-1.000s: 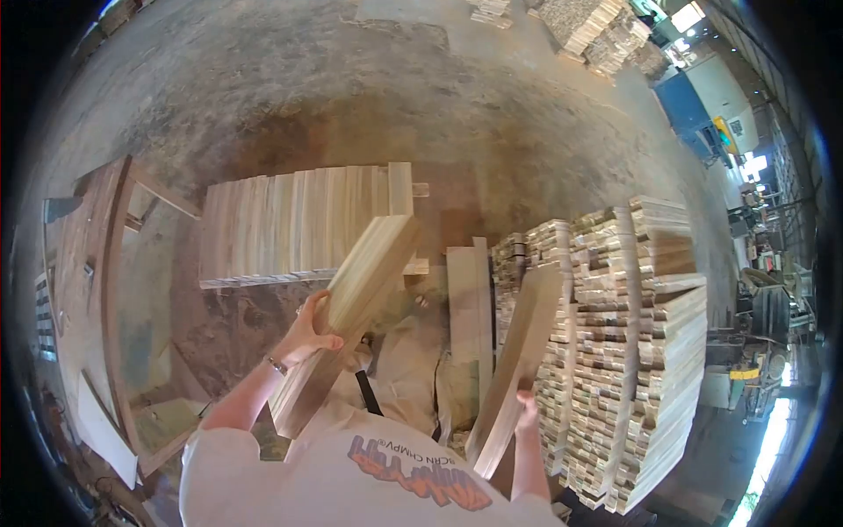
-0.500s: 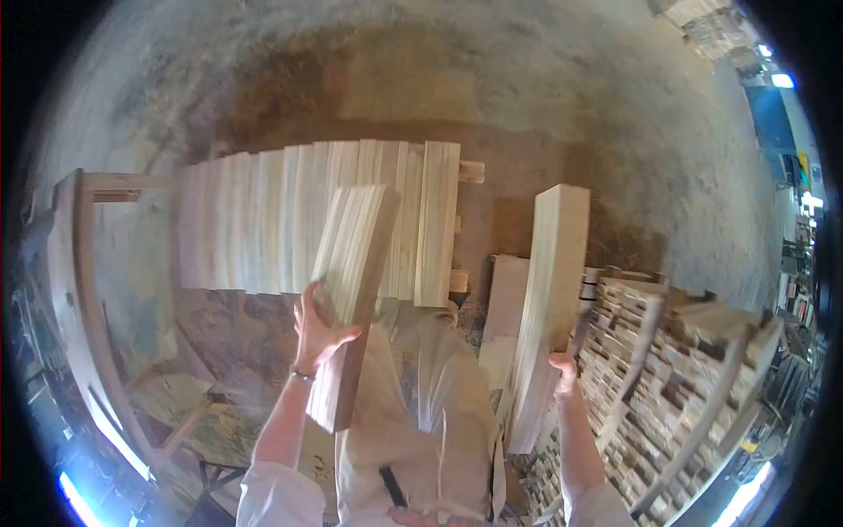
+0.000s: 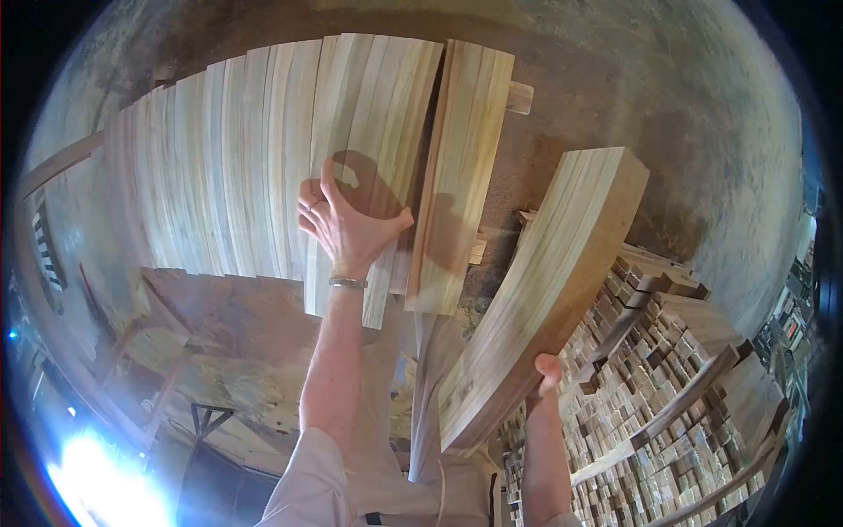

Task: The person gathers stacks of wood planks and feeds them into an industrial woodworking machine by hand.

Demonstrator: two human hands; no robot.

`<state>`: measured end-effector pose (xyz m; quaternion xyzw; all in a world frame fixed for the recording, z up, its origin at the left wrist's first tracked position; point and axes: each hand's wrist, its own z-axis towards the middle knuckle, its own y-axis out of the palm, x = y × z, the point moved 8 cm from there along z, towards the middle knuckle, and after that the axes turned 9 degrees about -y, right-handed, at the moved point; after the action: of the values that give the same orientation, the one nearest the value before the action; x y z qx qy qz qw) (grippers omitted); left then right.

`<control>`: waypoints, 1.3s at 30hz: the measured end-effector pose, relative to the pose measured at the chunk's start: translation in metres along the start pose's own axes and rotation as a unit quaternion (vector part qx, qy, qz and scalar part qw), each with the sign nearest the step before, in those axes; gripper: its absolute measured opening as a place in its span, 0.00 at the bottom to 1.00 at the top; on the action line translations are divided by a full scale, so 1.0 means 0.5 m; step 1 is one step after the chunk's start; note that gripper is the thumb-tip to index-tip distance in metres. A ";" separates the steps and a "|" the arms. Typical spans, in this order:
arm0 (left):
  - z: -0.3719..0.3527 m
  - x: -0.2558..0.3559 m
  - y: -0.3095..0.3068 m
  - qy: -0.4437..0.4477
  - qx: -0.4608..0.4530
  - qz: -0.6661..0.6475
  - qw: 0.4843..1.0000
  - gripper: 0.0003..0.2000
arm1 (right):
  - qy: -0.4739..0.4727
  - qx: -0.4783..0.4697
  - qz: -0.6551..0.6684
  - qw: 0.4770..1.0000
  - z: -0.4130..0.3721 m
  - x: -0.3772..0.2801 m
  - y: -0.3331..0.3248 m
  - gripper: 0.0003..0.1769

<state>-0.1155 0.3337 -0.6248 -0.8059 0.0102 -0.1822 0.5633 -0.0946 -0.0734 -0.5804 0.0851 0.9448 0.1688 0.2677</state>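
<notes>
The left hand [image 3: 347, 224], at the centre of the frame, spans the middle board [image 3: 378, 105], fingers spread on its face and thumb hooked over its right edge. That grip probably keeps it flush in the row of boards [image 3: 219, 167] filling the upper left, with a narrow gap to the end board [image 3: 461, 176] on its right. At lower right the right hand [image 3: 544, 373] is clasped on the low edge of a loose board [image 3: 549, 263], likely so that it slants up clear of the row. Below it the stack [image 3: 667, 386] holds layers of short pieces parted by cross sticks.
</notes>
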 end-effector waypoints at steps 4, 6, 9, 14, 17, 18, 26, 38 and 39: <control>0.001 0.017 0.018 -0.009 0.002 0.008 1.000 0.67 | -0.004 0.048 -0.082 0.995 -0.007 -0.006 0.019 0.39; -0.002 0.024 0.030 -0.028 -0.014 0.023 0.999 0.67 | 0.002 0.050 -0.114 0.992 -0.003 -0.005 0.027 0.41; -0.003 0.018 0.039 -0.020 -0.035 0.003 0.999 0.67 | 0.022 0.010 -0.115 0.993 0.008 0.025 0.004 0.53; -0.075 0.030 -0.072 0.098 -0.078 -0.056 0.991 0.69 | -0.016 -0.050 -0.166 0.985 0.022 -0.002 0.212 0.67; -0.205 0.011 -0.050 0.110 -0.449 -0.461 0.757 0.72 | 0.027 -0.124 -0.177 0.976 0.028 0.013 0.361 0.76; -0.224 0.030 -0.083 0.066 -0.483 -0.486 0.725 0.73 | 0.035 -0.166 -0.181 0.969 0.033 0.030 0.396 0.77; -0.029 -0.144 -0.154 -0.031 -0.279 -0.406 0.869 0.75 | -0.201 -0.127 -0.556 0.797 0.270 -0.078 0.551 0.62; 0.183 -0.229 -0.112 -0.094 -0.038 0.030 0.994 0.69 | -0.190 0.010 -0.558 0.808 0.606 -0.165 0.491 0.42; 0.182 -0.223 -0.104 -0.091 -0.036 0.033 0.995 0.70 | -0.186 0.014 -0.559 0.808 0.603 -0.162 0.489 0.41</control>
<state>-0.2016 0.4596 -0.6361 -0.8378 -0.0076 -0.0889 0.5387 0.1522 0.2158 -0.6935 -0.4237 0.7637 -0.0427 0.4853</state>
